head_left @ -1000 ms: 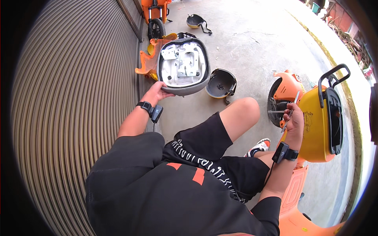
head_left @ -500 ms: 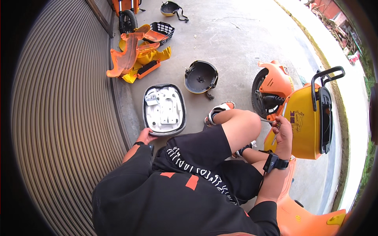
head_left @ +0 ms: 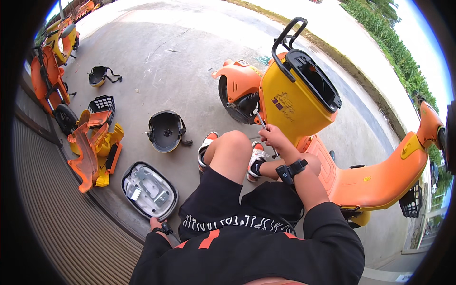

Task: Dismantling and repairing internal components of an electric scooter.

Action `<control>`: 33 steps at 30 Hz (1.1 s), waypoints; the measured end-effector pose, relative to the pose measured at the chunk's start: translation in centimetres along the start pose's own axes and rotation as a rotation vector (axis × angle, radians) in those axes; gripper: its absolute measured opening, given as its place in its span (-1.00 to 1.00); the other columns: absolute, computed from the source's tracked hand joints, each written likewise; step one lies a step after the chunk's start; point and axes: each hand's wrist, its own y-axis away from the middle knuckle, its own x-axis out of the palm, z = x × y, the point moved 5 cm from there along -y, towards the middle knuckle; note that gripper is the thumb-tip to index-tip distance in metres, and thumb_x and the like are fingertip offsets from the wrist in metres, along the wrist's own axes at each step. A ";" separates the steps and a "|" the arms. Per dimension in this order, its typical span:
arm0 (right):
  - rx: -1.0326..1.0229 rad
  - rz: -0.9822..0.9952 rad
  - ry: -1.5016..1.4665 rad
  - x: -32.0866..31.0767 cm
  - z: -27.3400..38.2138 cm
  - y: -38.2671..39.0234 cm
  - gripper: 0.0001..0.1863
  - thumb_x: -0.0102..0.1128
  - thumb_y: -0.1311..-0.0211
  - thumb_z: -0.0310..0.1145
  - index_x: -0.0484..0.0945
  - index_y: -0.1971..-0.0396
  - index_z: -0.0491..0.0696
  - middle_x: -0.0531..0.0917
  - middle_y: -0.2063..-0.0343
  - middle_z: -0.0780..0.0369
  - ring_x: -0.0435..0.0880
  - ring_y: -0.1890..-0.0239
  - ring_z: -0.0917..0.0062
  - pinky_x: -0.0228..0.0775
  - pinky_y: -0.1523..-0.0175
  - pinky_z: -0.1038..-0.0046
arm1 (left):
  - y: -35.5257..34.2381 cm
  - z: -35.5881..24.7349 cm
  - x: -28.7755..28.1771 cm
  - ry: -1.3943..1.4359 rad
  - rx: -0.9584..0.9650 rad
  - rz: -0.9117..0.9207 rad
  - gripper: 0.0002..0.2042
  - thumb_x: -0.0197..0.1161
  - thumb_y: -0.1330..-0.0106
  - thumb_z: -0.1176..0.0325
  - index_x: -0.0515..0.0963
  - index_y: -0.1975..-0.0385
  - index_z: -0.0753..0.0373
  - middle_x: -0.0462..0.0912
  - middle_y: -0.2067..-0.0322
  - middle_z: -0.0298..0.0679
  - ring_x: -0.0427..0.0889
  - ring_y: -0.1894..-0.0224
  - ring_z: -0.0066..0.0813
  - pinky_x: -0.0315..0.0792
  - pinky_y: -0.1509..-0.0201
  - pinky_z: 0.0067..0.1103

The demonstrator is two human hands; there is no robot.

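Firstly, by size: one shutter (head_left: 71, 228), ribbed, lower left. One scooter (head_left: 370, 187), orange and yellow, from upper centre to right edge; its yellow box (head_left: 292, 104) gapes at the top, facing the person, presumably for easy reach inside. One parked scooter (head_left: 46, 78), upper left, apart from the work. Panels (head_left: 86, 156), orange and yellow, a loose heap at left, probably put there to leave foot room.

One shell (head_left: 151, 187), grey-rimmed, lower left of centre, hollow side up beside the person's knee; so laid, it seems, to keep its pale inner fittings uppermost. Two helmets, bowls up: one (head_left: 156, 126) left of centre, one (head_left: 98, 76) farther up. The nearer cups small dark pieces (head_left: 168, 132), likely so they do not scatter.

Left hand (head_left: 156, 223): at the shell's near end; fingers partly hidden, so whether it grips or merely steadies cannot be told. Right hand (head_left: 275, 137): closed round a slim metal tool (head_left: 261, 121), below the box, ends jutting either side of the fist, perhaps for a secure mid-length hold.
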 end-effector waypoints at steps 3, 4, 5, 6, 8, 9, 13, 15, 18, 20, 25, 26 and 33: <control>-0.042 -0.043 0.047 -0.2 1.9 2.6 -0.71 0.25 -0.31 -0.23 0.53 0.16 -0.14 0.59 0.38 0.25 0.58 0.36 0.59 0.37 0.33 0.52 | 2.4 -6.2 -0.5 -0.876 0.270 0.034 -0.68 0.12 -0.17 0.69 0.54 0.05 0.49 0.66 0.15 -0.02 0.66 0.10 -0.10 0.53 -0.11 -0.21; -0.054 -0.054 0.066 -0.3 2.8 3.8 -0.71 0.25 -0.32 -0.23 0.54 0.16 -0.14 0.60 0.38 0.25 0.58 0.38 0.59 0.37 0.33 0.51 | 3.6 -9.1 0.0 -0.861 0.279 -0.029 -0.66 0.10 -0.21 0.61 0.53 -0.02 0.44 0.64 0.10 -0.04 0.63 0.03 -0.10 0.51 -0.12 -0.20; -0.028 -0.085 0.085 -0.7 3.4 4.8 -0.71 0.25 -0.32 -0.23 0.54 0.15 -0.14 0.60 0.39 0.26 0.58 0.40 0.59 0.37 0.33 0.51 | 5.0 -12.3 0.6 -0.505 0.165 -0.091 -0.62 0.08 -0.25 0.54 0.52 -0.08 0.39 0.61 0.06 -0.05 0.60 -0.03 -0.09 0.50 -0.13 -0.19; -0.031 -0.066 0.086 -0.9 4.3 6.2 -0.73 0.22 -0.33 -0.25 0.54 0.15 -0.15 0.61 0.40 0.25 0.63 0.43 0.59 0.36 0.35 0.51 | 6.6 -15.7 2.3 0.081 0.104 -0.104 -0.59 0.06 -0.29 0.46 0.50 -0.15 0.34 0.59 0.01 -0.06 0.57 -0.09 -0.09 0.48 -0.14 -0.19; -0.119 -0.040 0.088 -1.2 6.3 8.7 -0.73 0.20 -0.34 -0.26 0.54 0.14 -0.16 0.62 0.39 0.24 0.67 0.40 0.59 0.36 0.36 0.52 | 10.1 -25.0 5.9 0.438 -0.043 -0.142 -0.50 0.09 -0.36 0.31 0.40 -0.31 0.24 0.54 -0.09 -0.08 0.50 -0.23 -0.12 0.43 -0.17 -0.18; -0.141 -0.023 0.086 -1.3 7.3 9.9 -0.73 0.19 -0.34 -0.27 0.54 0.13 -0.17 0.62 0.39 0.23 0.69 0.39 0.58 0.36 0.37 0.52 | 12.8 -31.4 8.3 0.468 0.249 0.033 -0.49 0.10 -0.40 0.28 0.34 -0.33 0.30 0.50 -0.19 -0.07 0.48 -0.28 -0.20 0.39 -0.23 -0.23; -0.164 0.076 -0.012 -1.8 11.0 13.8 -0.74 0.12 -0.39 -0.33 0.51 0.09 -0.22 0.64 0.29 0.18 0.77 0.34 0.54 0.40 0.42 0.58 | 29.7 -49.3 19.9 0.186 1.066 0.760 -0.48 0.14 -0.46 0.39 0.26 -0.37 0.41 0.48 -0.26 -0.07 0.48 -0.30 -0.28 0.34 -0.36 -0.39; -0.245 0.070 -0.035 -2.1 13.1 15.4 -0.73 0.09 -0.41 -0.35 0.50 0.07 -0.25 0.64 0.22 0.17 0.79 0.34 0.53 0.44 0.44 0.58 | 37.8 -52.6 26.9 -0.086 1.230 0.988 -0.35 0.24 -0.40 0.41 0.14 -0.44 0.40 0.48 -0.26 -0.06 0.48 -0.30 -0.26 0.31 -0.40 -0.36; -0.353 0.037 0.013 -3.4 15.8 16.8 -0.71 0.09 -0.42 -0.33 0.50 0.06 -0.25 0.67 0.30 0.18 0.78 0.39 0.53 0.47 0.44 0.54 | 46.0 -52.8 37.0 -0.217 1.111 1.481 -0.16 0.38 -0.36 0.27 -0.01 -0.50 0.36 0.49 -0.23 -0.09 0.48 -0.26 -0.30 0.35 -0.35 -0.40; -0.417 -0.021 0.096 -4.6 17.0 16.9 -0.73 0.09 -0.44 -0.32 0.52 0.08 -0.24 0.67 0.43 0.21 0.75 0.43 0.57 0.47 0.43 0.53 | 48.3 -52.3 42.0 -0.136 0.963 1.729 -0.29 0.29 -0.44 0.08 0.15 -0.41 0.33 0.59 0.04 -0.22 0.60 0.03 -0.48 0.47 -0.07 -0.55; -0.687 -0.325 0.645 -8.7 17.8 14.2 -0.64 0.07 -0.43 -0.19 0.64 0.33 -0.21 0.72 0.42 0.07 0.72 0.37 0.19 0.52 0.20 0.16 | 45.8 -50.6 46.4 -0.174 0.887 1.593 -0.58 -0.01 -0.60 0.00 0.52 0.12 0.30 0.35 0.56 -0.49 0.27 0.56 -0.75 0.17 0.48 -0.70; -0.684 -0.436 0.662 -10.3 17.5 13.1 -0.58 0.07 -0.41 -0.12 0.67 0.42 -0.17 0.71 0.34 0.05 0.66 0.23 0.07 0.45 0.03 0.09 | 44.8 -50.8 46.7 -0.112 0.798 1.523 -0.59 0.01 -0.60 0.00 0.54 0.18 0.28 0.30 0.60 -0.52 0.23 0.59 -0.77 0.12 0.51 -0.70; -0.215 -0.483 0.989 -19.3 14.2 3.2 -0.26 0.09 -0.37 0.22 0.49 -0.15 -0.22 0.63 -0.04 -0.08 0.60 -0.12 0.04 0.42 -0.20 0.14 | 41.2 -52.7 48.9 0.350 0.244 1.278 -0.51 -0.10 -0.56 -0.17 0.45 0.49 0.07 0.15 0.73 -0.53 0.12 0.72 -0.67 0.07 0.59 -0.61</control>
